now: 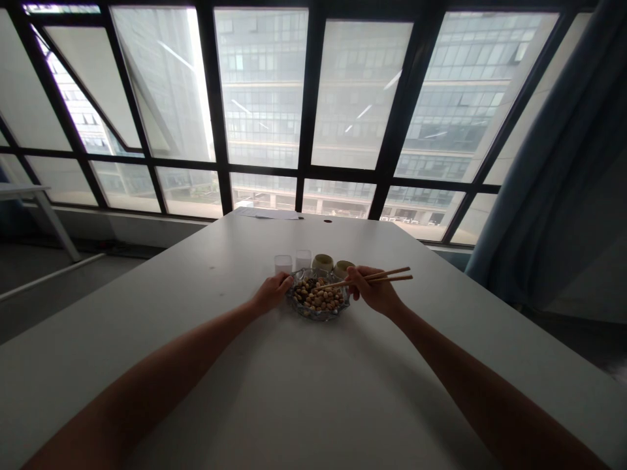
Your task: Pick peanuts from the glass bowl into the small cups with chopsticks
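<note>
A clear glass bowl [318, 315] with a wavy rim stands on the white table. It holds a mix of nuts [321, 297], pale brown ones at the right and front, darker ones at the back left. My left hand [272, 292] grips the bowl's left rim, fingers closed. In my right hand [375, 290] is a pair of wooden chopsticks [394, 275], with their tips over the nuts. Whether the tips pinch a nut is too small to tell. Behind the bowl are two translucent cups [283, 263] and two round greenish containers [322, 262].
The long white table [206, 281] reaches to the windows. Papers [269, 213] lie at its far edge, with a dark round spot [328, 221] nearby. A blue curtain [529, 196] hangs at the right. Another white table [22, 189] stands at the far left.
</note>
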Demonstrator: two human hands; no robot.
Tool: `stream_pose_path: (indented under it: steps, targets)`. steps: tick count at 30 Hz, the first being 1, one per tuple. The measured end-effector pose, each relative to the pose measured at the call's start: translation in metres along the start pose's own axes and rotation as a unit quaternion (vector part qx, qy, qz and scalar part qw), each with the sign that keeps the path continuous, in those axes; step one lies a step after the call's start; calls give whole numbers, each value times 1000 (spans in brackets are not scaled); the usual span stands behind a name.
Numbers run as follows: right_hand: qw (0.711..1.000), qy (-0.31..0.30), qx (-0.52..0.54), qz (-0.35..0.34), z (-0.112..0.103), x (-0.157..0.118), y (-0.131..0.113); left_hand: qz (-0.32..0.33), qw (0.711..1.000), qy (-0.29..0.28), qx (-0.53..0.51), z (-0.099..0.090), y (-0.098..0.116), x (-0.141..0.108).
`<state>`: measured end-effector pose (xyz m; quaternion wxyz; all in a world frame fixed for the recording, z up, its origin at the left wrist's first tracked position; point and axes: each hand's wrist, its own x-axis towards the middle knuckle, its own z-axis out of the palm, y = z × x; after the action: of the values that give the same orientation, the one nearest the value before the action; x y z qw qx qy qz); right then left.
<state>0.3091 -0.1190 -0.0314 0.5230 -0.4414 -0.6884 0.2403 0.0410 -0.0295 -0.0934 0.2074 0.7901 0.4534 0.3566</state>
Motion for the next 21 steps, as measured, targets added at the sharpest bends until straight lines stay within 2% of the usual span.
stream_pose_path:
  steps: [2, 7, 13, 15, 18, 20, 21]
  targets:
    - [1000, 2, 1, -15, 1, -1, 2, 1, 1000, 1, -1, 0, 0, 0]
    - [997, -50, -36, -43, 6, -6, 6, -1, 1000, -1, -7, -1, 0, 0]
    - [996, -42, -50, -55, 7, -6, 14, -13, 999, 5, -38, 2, -3, 1]
    - [999, -20, -26, -36, 6, -4, 18, -38, 997, 34, -61, 0, -5, 5]
    - [1000, 15, 8, 0, 4, 0, 24, -75, 988, 128, -52, -11, -12, 16]
    - [999, 26, 34, 17, 3, 2, 26, -65, 980, 187, -16, -19, -19, 27]
    - [998, 30, 46, 24, 2, 3, 27, -52, 979, 200, -4, -22, -24, 33]
